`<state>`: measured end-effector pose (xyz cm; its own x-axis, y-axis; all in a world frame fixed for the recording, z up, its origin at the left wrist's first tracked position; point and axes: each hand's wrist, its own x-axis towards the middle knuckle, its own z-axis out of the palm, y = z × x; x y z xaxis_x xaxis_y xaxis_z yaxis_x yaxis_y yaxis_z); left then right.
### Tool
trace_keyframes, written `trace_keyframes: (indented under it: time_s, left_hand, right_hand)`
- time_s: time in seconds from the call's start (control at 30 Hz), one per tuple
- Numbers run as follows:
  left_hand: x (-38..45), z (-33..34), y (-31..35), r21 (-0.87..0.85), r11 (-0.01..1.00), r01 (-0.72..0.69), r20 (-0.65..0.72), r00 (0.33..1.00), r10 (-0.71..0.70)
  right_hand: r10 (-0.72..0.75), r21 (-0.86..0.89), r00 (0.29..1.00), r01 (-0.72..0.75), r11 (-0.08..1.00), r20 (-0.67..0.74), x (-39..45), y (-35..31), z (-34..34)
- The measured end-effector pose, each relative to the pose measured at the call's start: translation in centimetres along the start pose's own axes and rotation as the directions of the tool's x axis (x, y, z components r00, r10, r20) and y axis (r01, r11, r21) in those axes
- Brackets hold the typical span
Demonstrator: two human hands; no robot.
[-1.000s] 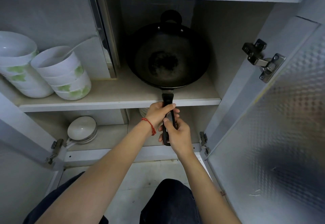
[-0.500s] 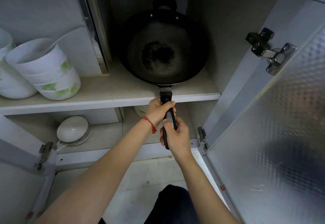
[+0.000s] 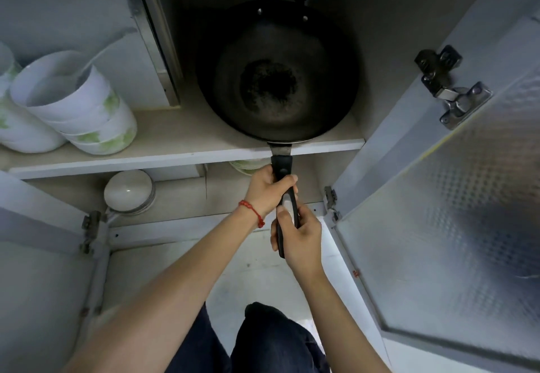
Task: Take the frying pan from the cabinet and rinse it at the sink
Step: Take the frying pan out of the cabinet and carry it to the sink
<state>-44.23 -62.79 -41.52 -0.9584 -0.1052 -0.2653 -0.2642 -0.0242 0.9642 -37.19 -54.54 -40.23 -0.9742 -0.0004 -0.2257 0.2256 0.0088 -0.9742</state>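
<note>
While both doors stand open, a low white cabinet shows two shelves. Left of the frying pan, stacked white bowls with green leaf print sit on the upper shelf, a spoon handle poking from the top one. Below them lies a pale lid. The dark pan rests on the upper shelf, its handle jutting past the edge. The left hand, a red cord at the wrist, and the right hand both grip that handle. Right of the pan hangs a textured door with a metal hinge.
</note>
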Motion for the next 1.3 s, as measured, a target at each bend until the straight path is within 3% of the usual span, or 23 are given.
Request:
trace_keyframes:
  time_s: [0.53, 0.93, 1.3]
  left_hand:
    - [-10.1, 1.5, 7.3, -0.02, 0.98, 0.197, 0.031, 0.98, -0.196]
    - [-20.5, 2.6, 12.2, -0.069, 0.918, 0.39, -0.012, 0.92, -0.391]
    - [-30.8, 4.6, 18.4, -0.091, 0.887, 0.452, -0.064, 0.886, -0.459]
  right_hand:
    - [0.193, -0.063, 0.981, -0.192, 0.979, 0.003, -9.2, -9.4, -2.8]
    - [0.417, -0.116, 0.907, -0.408, 0.905, 0.064, -18.3, -16.4, -5.5]
    - [0.465, -0.227, 0.872, -0.427, 0.875, 0.152, -26.8, -23.5, -9.3]
